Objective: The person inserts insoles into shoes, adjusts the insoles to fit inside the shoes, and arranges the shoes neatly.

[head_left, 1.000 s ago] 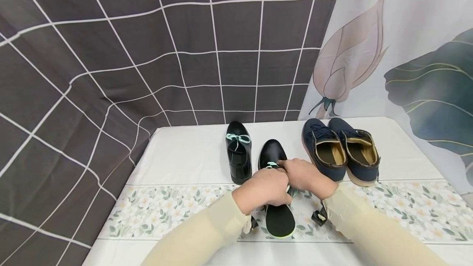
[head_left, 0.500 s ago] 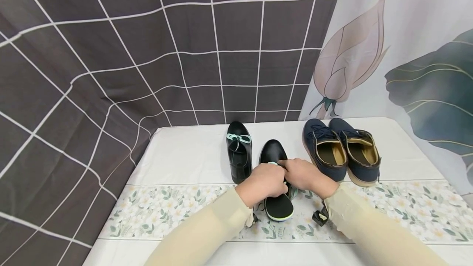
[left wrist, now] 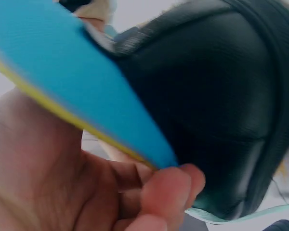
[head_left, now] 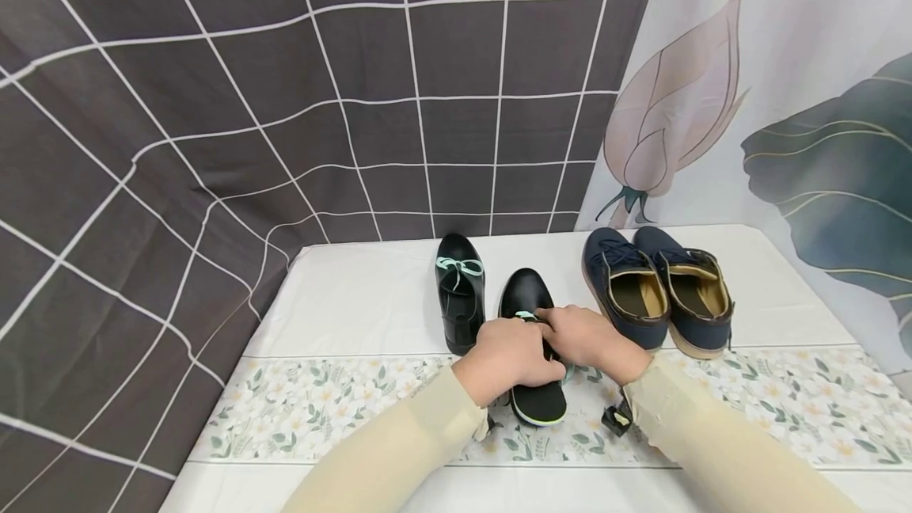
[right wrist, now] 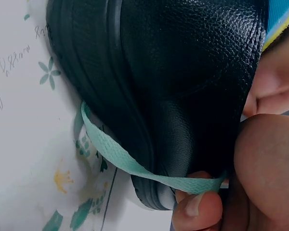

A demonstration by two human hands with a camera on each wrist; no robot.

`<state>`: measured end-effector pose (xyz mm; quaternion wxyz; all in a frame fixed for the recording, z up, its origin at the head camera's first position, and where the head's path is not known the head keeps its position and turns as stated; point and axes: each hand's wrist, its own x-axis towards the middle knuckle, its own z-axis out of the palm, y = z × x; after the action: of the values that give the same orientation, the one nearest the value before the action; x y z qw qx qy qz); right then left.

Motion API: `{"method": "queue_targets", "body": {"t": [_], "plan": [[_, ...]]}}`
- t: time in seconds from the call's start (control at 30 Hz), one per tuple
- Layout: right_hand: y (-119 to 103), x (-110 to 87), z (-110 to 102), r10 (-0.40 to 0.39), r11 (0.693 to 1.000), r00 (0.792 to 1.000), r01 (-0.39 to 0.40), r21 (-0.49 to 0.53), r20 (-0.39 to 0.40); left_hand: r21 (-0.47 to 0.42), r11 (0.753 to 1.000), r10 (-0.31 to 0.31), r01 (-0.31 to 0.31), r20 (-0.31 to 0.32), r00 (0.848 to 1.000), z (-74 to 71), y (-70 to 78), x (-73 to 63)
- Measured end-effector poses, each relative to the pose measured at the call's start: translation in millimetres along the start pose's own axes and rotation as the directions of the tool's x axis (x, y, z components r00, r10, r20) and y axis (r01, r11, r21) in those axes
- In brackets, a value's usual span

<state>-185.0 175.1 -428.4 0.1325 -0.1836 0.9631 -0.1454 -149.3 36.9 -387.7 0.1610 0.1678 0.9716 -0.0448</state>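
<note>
A black leather lace-up shoe (head_left: 526, 291) with mint laces stands on the table, toe pointing away. An insole (head_left: 539, 404), black on top, sticks out over its heel, front part inside the shoe. In the left wrist view the insole's blue underside (left wrist: 72, 72) and yellow edge show. My left hand (head_left: 511, 351) grips the insole at the shoe's opening, fingertips by the black leather. From the right, my right hand (head_left: 583, 333) holds the shoe near its lacing. A loose mint lace (right wrist: 120, 159) crosses those fingers in the right wrist view. The insole's front end is hidden.
The matching black shoe (head_left: 460, 291), its mint lace tied in a bow, stands just left. To the right is a pair of navy shoes (head_left: 627, 283) with tan linings. A floral strip (head_left: 321, 410) crosses the white tabletop; a dark grid curtain (head_left: 456, 133) hangs behind.
The insole has slid forward, so less of it sticks out behind the shoe. My left hand went forward with it, then its grip shifted slightly. The right hand has stayed put.
</note>
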Motion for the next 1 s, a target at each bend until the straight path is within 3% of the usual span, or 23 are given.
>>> {"method": "queue_targets", "body": {"t": [0.23,0.5,0.73,1.0], "plan": [[-0.5,-0.6,-0.2,-0.018,1.0,1.0,0.018,-0.022,-0.004,0.019,1.0,0.011,-0.012,0.07,0.997,-2.5,3.2,-17.2],[-0.2,0.2,1.1,-0.021,0.999,1.0,0.021,-0.035,-0.009,0.022,0.998,0.062,-0.063,0.048,0.997,-7.9,3.7,-31.1],[-0.6,-1.1,2.8,-0.017,0.999,1.0,0.017,-0.032,-0.008,-0.03,0.981,0.195,-0.193,0.123,0.973,-13.6,-1.9,-24.6],[-2.3,-1.4,1.8,-0.011,0.999,1.0,0.011,-0.046,-0.006,-0.105,0.954,0.291,-0.282,0.081,0.953,-16.1,-8.5,-20.4]]}}
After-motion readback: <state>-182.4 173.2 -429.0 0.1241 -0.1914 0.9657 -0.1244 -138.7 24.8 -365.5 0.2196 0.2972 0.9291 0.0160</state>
